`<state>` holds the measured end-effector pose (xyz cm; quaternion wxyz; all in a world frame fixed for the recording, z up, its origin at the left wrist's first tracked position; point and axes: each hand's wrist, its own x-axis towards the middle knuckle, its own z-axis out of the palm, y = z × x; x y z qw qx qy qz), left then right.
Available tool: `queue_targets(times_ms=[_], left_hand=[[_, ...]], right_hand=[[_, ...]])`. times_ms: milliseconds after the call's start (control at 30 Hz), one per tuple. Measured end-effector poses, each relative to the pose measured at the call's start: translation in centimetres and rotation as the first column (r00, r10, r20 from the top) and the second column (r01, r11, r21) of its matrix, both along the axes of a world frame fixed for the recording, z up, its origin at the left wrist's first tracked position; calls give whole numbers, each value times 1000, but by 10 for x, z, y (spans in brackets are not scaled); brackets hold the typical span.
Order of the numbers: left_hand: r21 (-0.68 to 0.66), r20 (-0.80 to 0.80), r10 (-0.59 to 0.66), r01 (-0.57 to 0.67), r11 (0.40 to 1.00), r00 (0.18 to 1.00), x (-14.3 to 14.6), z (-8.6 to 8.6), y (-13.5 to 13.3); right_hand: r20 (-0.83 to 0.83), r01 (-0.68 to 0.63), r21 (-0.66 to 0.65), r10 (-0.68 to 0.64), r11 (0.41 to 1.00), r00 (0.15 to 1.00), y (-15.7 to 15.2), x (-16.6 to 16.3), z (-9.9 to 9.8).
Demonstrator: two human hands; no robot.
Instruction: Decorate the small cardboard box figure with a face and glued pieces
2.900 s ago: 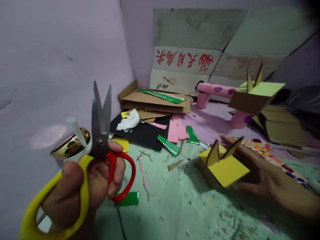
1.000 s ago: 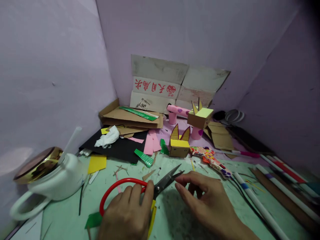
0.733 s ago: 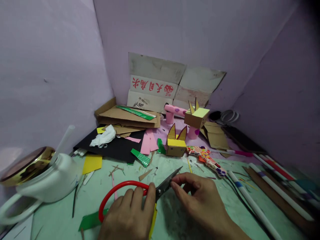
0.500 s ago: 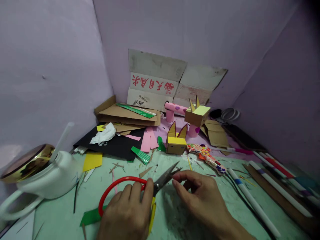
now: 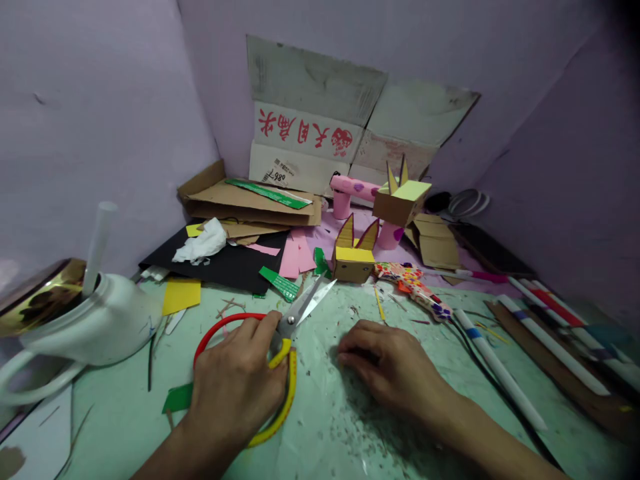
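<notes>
My left hand [image 5: 245, 373] is closed on a pair of scissors [image 5: 295, 319] with one red and one yellow handle. The blades point up and to the right, slightly parted, toward a small cardboard box head [image 5: 354, 265] with two pointed ears and a yellow top. To the right, my right hand [image 5: 395, 363] rests low over the green tabletop, apart from the blades. Its fingers are curled together, and whatever they may hold is hidden. Dark small scraps lie on the table around this hand.
A patterned glue gun [image 5: 415, 293] lies beyond my right hand, its cord running toward me. White marker pens [image 5: 500, 367] are on the right. A white teapot-shaped cup [image 5: 100, 333] stands left. Cardboard [image 5: 270, 207], black paper [image 5: 240, 267] and a pink cardboard figure [image 5: 343, 200] sit behind.
The scissors have moved away from my right hand, and their yellow handle shows more fully. My right fingers have drawn closer together. The view has tilted a little downward.
</notes>
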<state>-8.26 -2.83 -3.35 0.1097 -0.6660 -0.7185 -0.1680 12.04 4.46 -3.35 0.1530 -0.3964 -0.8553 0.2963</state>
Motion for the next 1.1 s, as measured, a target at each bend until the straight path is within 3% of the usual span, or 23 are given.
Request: queue_targets(times_ms=[400,467,533,600,633,700,767,833,867,933,1100], left_hand=[[-36,25,-10,11,999,1000,1,-2,1],[-1,64,-22,22,1000,998,0,-2,1],[36,170,-40,35,999,985,-2,0,0],[45,333,-38,25,999,942,-1,7,-1],[28,436,-28,17,999,900,1,14,-1],[-25,663,-1,24,999,749,10,29,-2],[-83,871,37,74,994,490,25,43,-2],[-132,970,91,172,976,226,46,52,1],[-137,983,107,212,968,149,58,53,4],[-102,993,84,243,965,85,79,49,12],[-80,996,67,222,972,65,110,31,24]], right_hand=[[339,-108,75,77,991,937,-4,-15,6],[274,-90,46,74,995,959,-4,-12,6],[105,-12,-25,15,1000,994,-2,-6,5],[-121,76,-197,-101,978,988,0,3,7],[-220,102,-318,-178,943,959,0,8,10],[-341,90,-572,-336,815,878,0,16,17],[-378,17,-760,-462,650,802,-3,23,24],[-393,-87,-860,-546,502,740,-6,27,27],[-401,-132,-883,-576,451,712,-8,28,27],[-419,-171,-892,-624,418,659,-10,30,22],[-488,-185,-859,-656,478,576,-13,30,5]])
